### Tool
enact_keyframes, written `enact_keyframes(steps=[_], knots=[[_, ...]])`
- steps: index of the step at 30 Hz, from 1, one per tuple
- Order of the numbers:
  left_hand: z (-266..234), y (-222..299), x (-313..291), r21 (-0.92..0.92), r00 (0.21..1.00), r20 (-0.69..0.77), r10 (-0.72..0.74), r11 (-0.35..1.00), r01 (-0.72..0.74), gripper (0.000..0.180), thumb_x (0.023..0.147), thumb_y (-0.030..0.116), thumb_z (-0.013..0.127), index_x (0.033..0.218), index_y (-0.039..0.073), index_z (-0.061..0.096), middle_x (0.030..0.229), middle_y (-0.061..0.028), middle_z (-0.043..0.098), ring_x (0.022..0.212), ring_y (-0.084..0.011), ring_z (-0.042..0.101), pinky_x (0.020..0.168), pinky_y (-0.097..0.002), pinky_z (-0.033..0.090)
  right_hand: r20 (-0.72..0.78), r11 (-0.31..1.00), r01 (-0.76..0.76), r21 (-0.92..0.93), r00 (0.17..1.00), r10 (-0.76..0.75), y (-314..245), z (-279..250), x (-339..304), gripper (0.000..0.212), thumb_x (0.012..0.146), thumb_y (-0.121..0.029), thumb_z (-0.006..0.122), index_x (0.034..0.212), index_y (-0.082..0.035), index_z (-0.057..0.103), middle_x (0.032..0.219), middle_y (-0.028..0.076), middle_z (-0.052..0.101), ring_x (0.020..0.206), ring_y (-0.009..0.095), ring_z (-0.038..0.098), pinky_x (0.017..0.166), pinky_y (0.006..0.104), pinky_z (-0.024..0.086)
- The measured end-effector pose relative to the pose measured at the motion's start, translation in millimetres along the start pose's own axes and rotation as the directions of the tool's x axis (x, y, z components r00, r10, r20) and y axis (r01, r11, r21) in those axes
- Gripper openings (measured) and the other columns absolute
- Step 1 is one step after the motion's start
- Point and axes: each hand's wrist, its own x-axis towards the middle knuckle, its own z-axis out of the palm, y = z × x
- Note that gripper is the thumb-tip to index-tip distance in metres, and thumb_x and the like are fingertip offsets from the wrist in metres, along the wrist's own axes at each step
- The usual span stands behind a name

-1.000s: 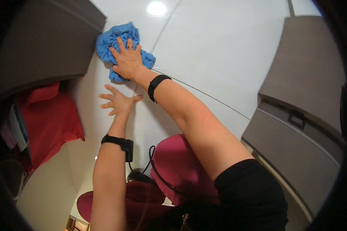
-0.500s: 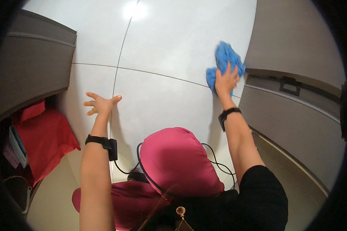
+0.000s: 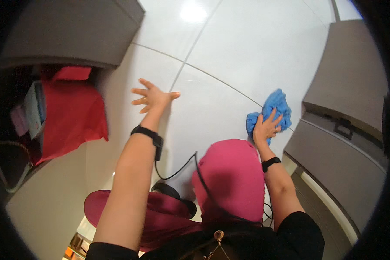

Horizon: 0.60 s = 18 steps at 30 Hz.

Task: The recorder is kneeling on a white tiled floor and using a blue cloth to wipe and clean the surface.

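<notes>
Both hands splayed — right hand has dragged the blue cloth lower; left hand empty.

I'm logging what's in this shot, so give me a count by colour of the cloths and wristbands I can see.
Blue: 1, the cloth under the right hand.
Red: 1, the cloth hanging at left.
Black: 2, the left wristband and the right wristband.
Total: 4.
</notes>
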Motion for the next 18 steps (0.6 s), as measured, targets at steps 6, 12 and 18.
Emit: enact_keyframes(steps=[6, 12, 18], knots=[[-5, -23, 7, -0.050, 0.994, 0.016, 0.109, 0.993, -0.108, 0.123, 0.056, 0.036, 0.081, 0.140, 0.008, -0.005, 0.141, -0.0295, -0.009, 0.127, -0.0541, -0.002, 0.097, -0.0650, 0.021, 0.193, 0.814, 0.572, 0.100, 0.792, -0.579, -140, -7, -13, 0.070, 0.075, -0.041, 0.055, 0.137, -0.025, 0.026, 0.144, 0.016, 0.010, 0.119, 0.050, 0.021, 0.088, 0.0640, 0.026], [-20, -78, 11, 0.077, 0.987, -0.003, 0.164, 0.984, -0.163, 0.123, 0.052, 0.042, 0.082, 0.140, 0.009, 0.003, 0.144, -0.0239, -0.003, 0.130, -0.0484, 0.003, 0.098, -0.0622, 0.021, 0.309, 0.402, 0.911, 0.094, 0.357, -0.882, -203, -27, -29, 0.071, 0.074, -0.041, 0.058, 0.136, -0.027, 0.026, 0.145, 0.013, 0.009, 0.121, 0.048, 0.024, 0.092, 0.0601, 0.027], [-18, -124, 32, 0.078, 0.995, 0.056, 0.085, 0.993, -0.089, 0.134, 0.049, 0.034, 0.085, 0.139, 0.016, -0.012, 0.142, -0.0257, -0.013, 0.129, -0.0499, -0.004, 0.097, -0.0650, 0.017, 0.154, 0.548, 0.831, 0.099, 0.531, -0.833, -240, -11, 9, 0.067, 0.077, -0.038, 0.058, 0.136, -0.027, 0.028, 0.145, 0.013, 0.011, 0.121, 0.049, 0.025, 0.092, 0.0591, 0.030]])
